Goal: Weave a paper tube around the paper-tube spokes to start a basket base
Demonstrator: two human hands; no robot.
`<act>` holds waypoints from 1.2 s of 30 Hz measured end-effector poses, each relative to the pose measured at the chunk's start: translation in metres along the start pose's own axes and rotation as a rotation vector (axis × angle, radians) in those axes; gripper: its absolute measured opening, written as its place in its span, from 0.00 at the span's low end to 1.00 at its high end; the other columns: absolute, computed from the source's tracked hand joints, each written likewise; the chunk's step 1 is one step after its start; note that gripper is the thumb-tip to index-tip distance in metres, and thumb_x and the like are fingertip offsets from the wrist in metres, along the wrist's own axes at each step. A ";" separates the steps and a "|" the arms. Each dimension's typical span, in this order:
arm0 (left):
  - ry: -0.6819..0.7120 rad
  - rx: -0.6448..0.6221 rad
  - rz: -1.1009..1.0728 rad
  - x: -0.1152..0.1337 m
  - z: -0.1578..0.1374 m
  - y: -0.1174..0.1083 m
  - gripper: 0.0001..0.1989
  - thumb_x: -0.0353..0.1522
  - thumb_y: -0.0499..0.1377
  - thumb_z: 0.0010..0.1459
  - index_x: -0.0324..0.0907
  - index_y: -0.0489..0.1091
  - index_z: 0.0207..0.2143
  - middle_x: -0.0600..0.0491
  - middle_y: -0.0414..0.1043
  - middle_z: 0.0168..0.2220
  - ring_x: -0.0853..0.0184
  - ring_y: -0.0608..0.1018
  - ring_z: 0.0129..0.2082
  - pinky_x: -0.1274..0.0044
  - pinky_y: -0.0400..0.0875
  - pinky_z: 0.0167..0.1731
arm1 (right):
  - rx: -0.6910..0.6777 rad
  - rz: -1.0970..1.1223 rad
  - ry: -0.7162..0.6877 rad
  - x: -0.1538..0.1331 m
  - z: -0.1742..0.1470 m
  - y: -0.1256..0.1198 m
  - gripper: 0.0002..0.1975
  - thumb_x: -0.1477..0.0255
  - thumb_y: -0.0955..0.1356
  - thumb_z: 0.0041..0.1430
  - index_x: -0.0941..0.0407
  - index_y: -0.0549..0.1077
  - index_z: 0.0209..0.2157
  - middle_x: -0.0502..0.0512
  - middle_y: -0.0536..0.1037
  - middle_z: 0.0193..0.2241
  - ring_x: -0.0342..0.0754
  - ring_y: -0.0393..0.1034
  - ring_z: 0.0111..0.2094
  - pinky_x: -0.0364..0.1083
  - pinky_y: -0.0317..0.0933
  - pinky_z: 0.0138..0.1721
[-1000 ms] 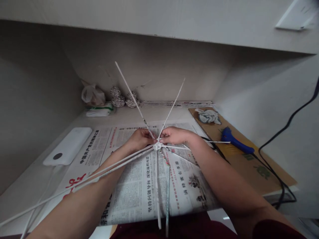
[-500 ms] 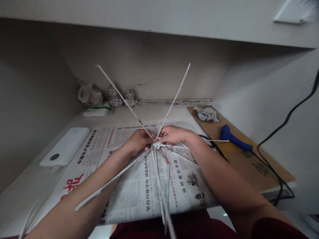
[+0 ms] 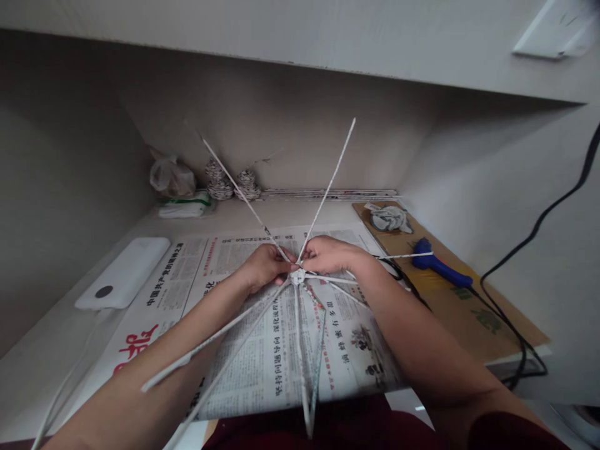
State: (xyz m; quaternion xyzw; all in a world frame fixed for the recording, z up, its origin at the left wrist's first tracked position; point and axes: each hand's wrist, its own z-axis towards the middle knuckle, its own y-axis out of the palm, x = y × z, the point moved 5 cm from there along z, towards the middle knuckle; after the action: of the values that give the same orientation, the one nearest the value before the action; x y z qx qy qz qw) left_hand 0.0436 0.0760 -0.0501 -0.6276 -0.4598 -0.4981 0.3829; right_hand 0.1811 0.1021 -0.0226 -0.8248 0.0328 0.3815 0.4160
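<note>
Two paper strips (image 3: 327,187) are pinched in my left hand (image 3: 265,269) and right hand (image 3: 328,256) beside the knotted hub (image 3: 298,277), seemingly because gripping there steadies it while their long ends splay freely.

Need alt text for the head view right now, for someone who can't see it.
Left hand and right hand hold white sticks near the hub where they meet, over newspaper. A blue glue gun lies on cardboard at right; a white device lies at left.
</note>
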 end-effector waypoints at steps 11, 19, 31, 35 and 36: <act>-0.003 0.003 -0.057 -0.004 0.001 -0.003 0.19 0.31 0.72 0.33 0.37 0.71 0.29 0.56 0.72 0.23 0.72 0.73 0.22 0.82 0.68 0.18 | 0.159 0.177 -0.017 0.005 0.007 -0.002 0.13 0.61 0.71 0.53 0.57 0.70 0.32 0.48 0.75 0.24 0.38 0.65 0.17 0.38 0.57 0.18; 0.093 0.031 -0.040 -0.004 0.005 -0.006 0.19 0.34 0.72 0.36 0.37 0.70 0.30 0.56 0.71 0.22 0.75 0.68 0.16 0.83 0.63 0.12 | 0.245 0.139 0.032 0.011 0.013 -0.007 0.08 0.66 0.67 0.57 0.57 0.72 0.30 0.49 0.76 0.24 0.39 0.68 0.17 0.38 0.57 0.19; 0.183 0.001 -0.001 -0.002 0.007 -0.004 0.16 0.36 0.70 0.39 0.38 0.69 0.28 0.57 0.68 0.21 0.73 0.69 0.17 0.82 0.65 0.13 | 0.219 0.309 0.054 0.012 0.013 -0.003 0.05 0.71 0.69 0.55 0.57 0.71 0.29 0.48 0.75 0.23 0.41 0.69 0.18 0.39 0.62 0.20; 0.168 -0.006 0.042 0.003 0.005 -0.003 0.13 0.34 0.69 0.39 0.37 0.70 0.26 0.57 0.68 0.20 0.74 0.69 0.17 0.81 0.65 0.15 | 0.212 0.326 0.065 0.014 0.013 -0.003 0.06 0.70 0.70 0.54 0.58 0.70 0.28 0.49 0.74 0.23 0.41 0.68 0.18 0.39 0.62 0.20; 0.151 -0.004 0.043 0.004 0.005 -0.003 0.13 0.34 0.69 0.39 0.37 0.71 0.26 0.57 0.68 0.21 0.73 0.69 0.17 0.81 0.66 0.16 | 0.207 0.320 0.062 0.015 0.013 -0.003 0.06 0.70 0.70 0.54 0.58 0.70 0.28 0.49 0.75 0.23 0.40 0.68 0.18 0.39 0.62 0.20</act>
State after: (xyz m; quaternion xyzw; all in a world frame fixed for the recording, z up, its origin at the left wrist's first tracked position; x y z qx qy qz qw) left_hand 0.0425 0.0819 -0.0474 -0.5990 -0.4150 -0.5364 0.4257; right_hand 0.1848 0.1174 -0.0347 -0.7732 0.2154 0.4119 0.4314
